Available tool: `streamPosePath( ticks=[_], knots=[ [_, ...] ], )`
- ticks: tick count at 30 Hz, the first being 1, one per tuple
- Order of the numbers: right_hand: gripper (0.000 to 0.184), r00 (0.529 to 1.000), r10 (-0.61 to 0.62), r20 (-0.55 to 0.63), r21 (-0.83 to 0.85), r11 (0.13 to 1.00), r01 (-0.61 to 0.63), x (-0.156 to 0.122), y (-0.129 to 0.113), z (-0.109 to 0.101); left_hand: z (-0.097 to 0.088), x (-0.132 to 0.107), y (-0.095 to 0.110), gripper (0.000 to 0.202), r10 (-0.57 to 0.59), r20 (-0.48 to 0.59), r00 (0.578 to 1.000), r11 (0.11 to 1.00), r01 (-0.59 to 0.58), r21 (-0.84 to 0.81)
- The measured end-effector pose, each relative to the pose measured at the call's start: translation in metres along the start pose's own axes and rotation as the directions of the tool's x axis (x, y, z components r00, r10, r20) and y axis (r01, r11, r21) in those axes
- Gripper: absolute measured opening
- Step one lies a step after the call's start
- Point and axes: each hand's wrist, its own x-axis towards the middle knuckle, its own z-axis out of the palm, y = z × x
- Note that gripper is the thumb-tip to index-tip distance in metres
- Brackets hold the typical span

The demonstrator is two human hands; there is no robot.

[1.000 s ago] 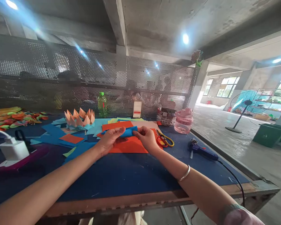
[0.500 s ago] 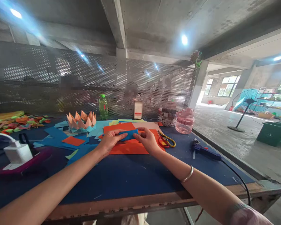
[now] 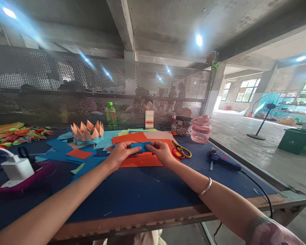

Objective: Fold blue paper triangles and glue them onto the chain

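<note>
A small piece of folded blue paper (image 3: 142, 147) is held between my two hands, above orange sheets. My left hand (image 3: 122, 154) pinches its left end, thumb on top. At the right end, my right hand (image 3: 162, 152) grips it between thumb and fingers. Beneath lie the orange sheets (image 3: 142, 161) on the dark blue table top. Red-and-yellow scissors (image 3: 181, 150) rest just right of my right hand. To the left are blue paper sheets (image 3: 57, 153) with a small orange piece (image 3: 79, 153) on top.
A ring of peach folded-paper points (image 3: 87, 131) stands back left, near a green bottle (image 3: 111, 115). A basket (image 3: 181, 126) and pink jug (image 3: 201, 130) stand back right. A glue gun (image 3: 224, 161) lies right, its cable over the edge. A white charger (image 3: 17, 169) sits left.
Both hands still hold the blue paper, which has shifted slightly and looks a little flatter. The whole view has shifted a little.
</note>
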Motion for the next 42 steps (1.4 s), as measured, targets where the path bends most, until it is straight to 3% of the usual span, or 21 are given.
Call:
streamPosePath(
  ticks=[17,32,42],
  knots=[
    [0.040,1.000,-0.023,-0.004,-0.047,0.999,0.023,0.0016,0.0060,-0.0002,-0.0002,0.0034,-0.0018,0.043,-0.028,-0.046,0.999,1.000,0.028,-0.006],
    [0.039,0.995,-0.094,-0.016,-0.118,0.989,0.091,-0.0009,0.0024,0.0019,0.0050,-0.0016,0.0016,0.047,-0.086,0.029,0.996,0.996,0.087,-0.008],
    [0.037,0.993,-0.119,-0.020,-0.141,0.983,0.115,-0.0057,-0.0025,0.0030,0.0059,-0.0024,0.0029,0.042,-0.074,0.022,0.997,0.997,0.074,0.021]
  ],
)
